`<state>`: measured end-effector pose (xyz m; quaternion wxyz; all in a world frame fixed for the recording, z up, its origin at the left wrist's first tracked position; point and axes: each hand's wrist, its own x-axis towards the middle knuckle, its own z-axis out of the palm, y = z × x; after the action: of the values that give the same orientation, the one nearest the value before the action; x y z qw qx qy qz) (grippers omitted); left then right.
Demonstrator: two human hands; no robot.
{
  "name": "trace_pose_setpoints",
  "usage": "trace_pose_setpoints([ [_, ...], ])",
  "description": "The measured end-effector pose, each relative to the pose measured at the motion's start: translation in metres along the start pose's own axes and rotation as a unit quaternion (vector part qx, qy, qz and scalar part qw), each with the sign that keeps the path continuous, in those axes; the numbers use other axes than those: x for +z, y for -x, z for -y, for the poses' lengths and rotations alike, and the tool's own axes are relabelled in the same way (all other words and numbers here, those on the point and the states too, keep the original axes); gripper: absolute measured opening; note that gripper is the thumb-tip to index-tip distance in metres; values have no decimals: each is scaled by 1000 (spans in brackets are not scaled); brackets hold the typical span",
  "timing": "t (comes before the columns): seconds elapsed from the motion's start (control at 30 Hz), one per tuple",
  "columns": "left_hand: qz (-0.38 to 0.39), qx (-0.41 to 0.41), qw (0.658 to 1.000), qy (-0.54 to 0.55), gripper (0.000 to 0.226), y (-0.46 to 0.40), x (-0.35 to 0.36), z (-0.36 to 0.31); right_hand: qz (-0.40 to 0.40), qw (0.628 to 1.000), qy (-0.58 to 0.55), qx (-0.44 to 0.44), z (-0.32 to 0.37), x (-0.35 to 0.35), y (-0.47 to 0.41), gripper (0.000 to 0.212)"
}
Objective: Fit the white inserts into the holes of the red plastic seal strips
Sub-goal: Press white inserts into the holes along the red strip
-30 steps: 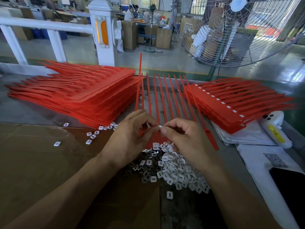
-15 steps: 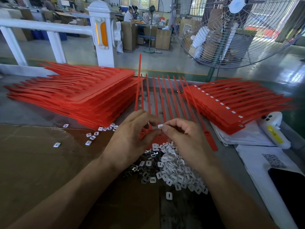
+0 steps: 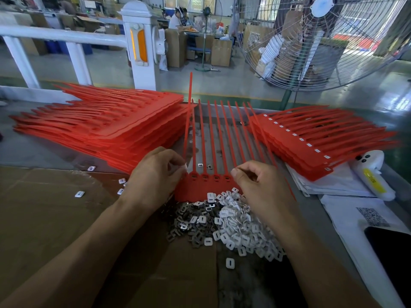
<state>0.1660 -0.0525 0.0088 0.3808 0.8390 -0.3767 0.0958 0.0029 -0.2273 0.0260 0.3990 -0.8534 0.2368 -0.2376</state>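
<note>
Red strip set [image 3: 208, 185] lies flat mid-bench, tails fanned toward the far edge, heads toward the near edge with their slots in a row. One tail at the left end stands up, off the bench.

Left hand [image 3: 155, 174] sits at the set's left end, fingers curled, thumb and forefinger pinched together right at the base of the raised tail; looks like something small and white is between the tips, can't tell for sure. Right hand [image 3: 255, 185] sits at the right end of the visible slot row, fingers curled in, thumb tip just beside the rightmost visible slot, touching the red head. Can't tell whether it holds an insert.

Visible slots between the two hands look dark, unfilled.

Insert pile [image 3: 222, 221] lies just nearside of the heads, between the wrists, touching the set's near edge. Left half is greyer, right half is white. Strays [image 3: 79, 194] lie on the cardboard [image 3: 44, 218] left of the left hand.

Blank stack [image 3: 106, 130] far left, just beside the set. Done stack [image 3: 311, 138] far right, white inserts showing along its edge.
</note>
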Motion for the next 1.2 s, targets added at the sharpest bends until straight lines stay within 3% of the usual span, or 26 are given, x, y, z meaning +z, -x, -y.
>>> trace_pose_setpoints([
  [0.53, 65, -100, 993, 1, 10, 4, -3, -3, 42, 999, 7, 13, -3, 0, -1, 14],
  [0.9, 61, -24, 991, -114, 15, 6, -4, -12, 38, 999, 26, 6, -4, -1, -1, 14],
  [1.2, 143, -16, 979, -141, 23, 5, -12, -17, 57, 992, 108, 3, -9, -7, -4, 9],
])
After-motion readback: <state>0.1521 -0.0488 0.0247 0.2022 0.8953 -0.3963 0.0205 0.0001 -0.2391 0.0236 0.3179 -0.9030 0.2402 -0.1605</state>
